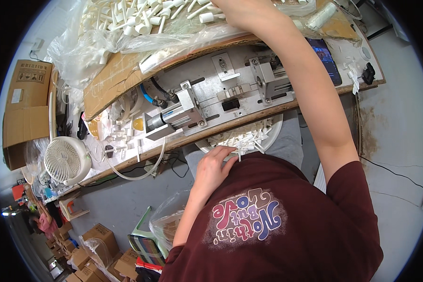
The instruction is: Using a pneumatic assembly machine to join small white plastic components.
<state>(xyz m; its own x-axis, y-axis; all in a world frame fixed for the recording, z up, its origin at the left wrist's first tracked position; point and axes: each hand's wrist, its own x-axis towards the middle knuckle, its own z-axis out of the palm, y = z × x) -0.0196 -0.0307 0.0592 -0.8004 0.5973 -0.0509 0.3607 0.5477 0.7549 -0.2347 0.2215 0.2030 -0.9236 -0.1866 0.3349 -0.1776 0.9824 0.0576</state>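
Note:
My left hand (215, 168) is low in front of my shirt, at the near rim of a white basin (278, 134) on my lap. Its thumb and forefinger close toward a small white plastic piece (240, 154) at the fingertips. Many similar white stick-like pieces (249, 137) fill the basin. At the top edge, my right hand (242, 13) reaches over a heap of white plastic scoops (148, 16) on clear plastic sheeting; its fingertips are cut off by the frame. Under my right forearm lies a metal jig (230, 91) with clamp blocks and a pneumatic cylinder (167, 117).
A cardboard flap (113, 82) lies beneath the plastic sheeting. On the left stand a white fan (66, 160) and a cardboard box (27, 101). A phone (325, 61) lies right of my forearm. Below left are a stool (146, 246), cartons (101, 237) and a distant person (46, 223).

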